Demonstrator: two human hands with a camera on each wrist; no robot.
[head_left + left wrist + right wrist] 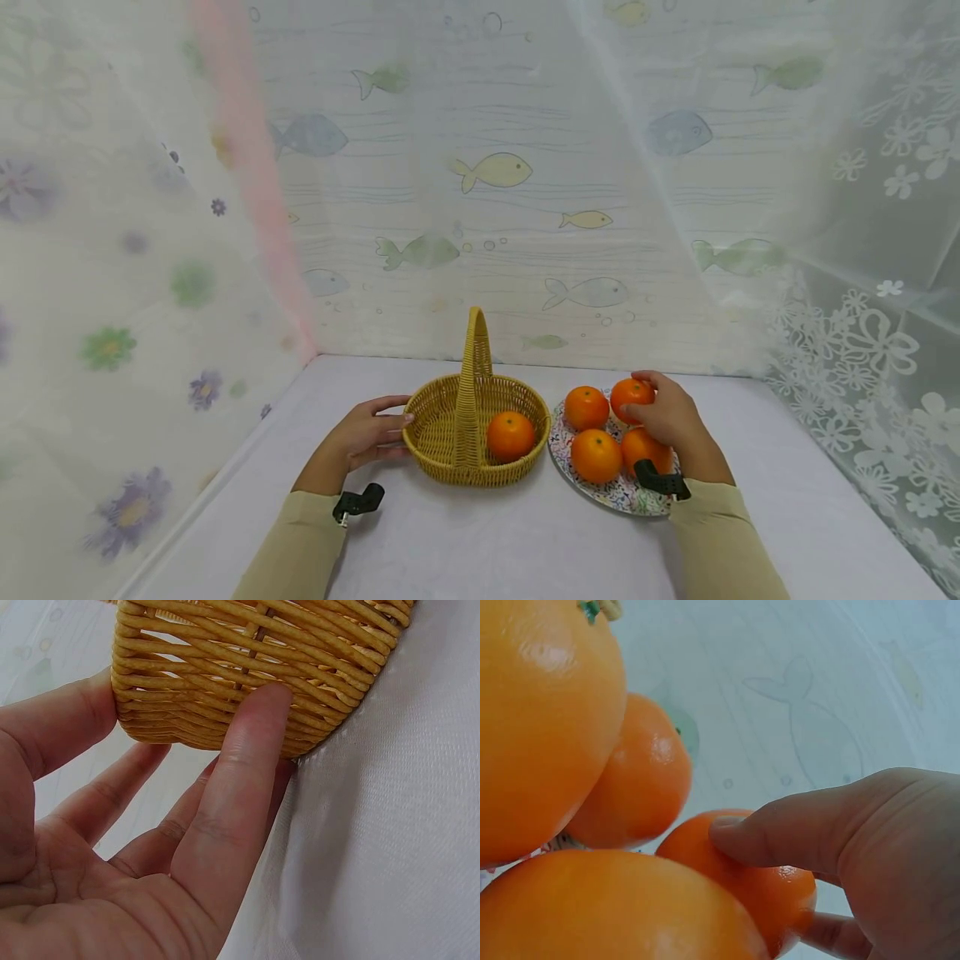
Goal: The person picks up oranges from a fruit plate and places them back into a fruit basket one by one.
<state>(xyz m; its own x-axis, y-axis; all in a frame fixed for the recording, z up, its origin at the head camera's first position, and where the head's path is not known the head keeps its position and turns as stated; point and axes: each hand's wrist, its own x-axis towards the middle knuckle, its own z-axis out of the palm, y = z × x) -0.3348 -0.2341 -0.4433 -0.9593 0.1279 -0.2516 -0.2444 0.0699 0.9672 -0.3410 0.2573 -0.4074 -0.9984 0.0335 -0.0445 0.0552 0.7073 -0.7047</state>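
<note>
The left hand (371,435) touches the left end of a yellow wicker basket (437,477), fingers spread along its outer wall. In the left wrist view the fingers (251,754) lie fairly straight against the weave. One orange (512,437) sits in the basket, right of its upright handle (467,392). The right hand (672,414) holds the far right orange (630,398) on a patterned plate (622,498), thumb on its near side; the right wrist view shows that orange (780,900) between thumb and fingers, which are partly hidden behind it. Several other oranges (597,456) lie close by.
Basket and plate stand side by side on a white cloth-covered table (495,542). A fish-print curtain (495,250) hangs behind, with flowered sheets (112,350) at the sides. Each wrist bears a black mount (360,502).
</note>
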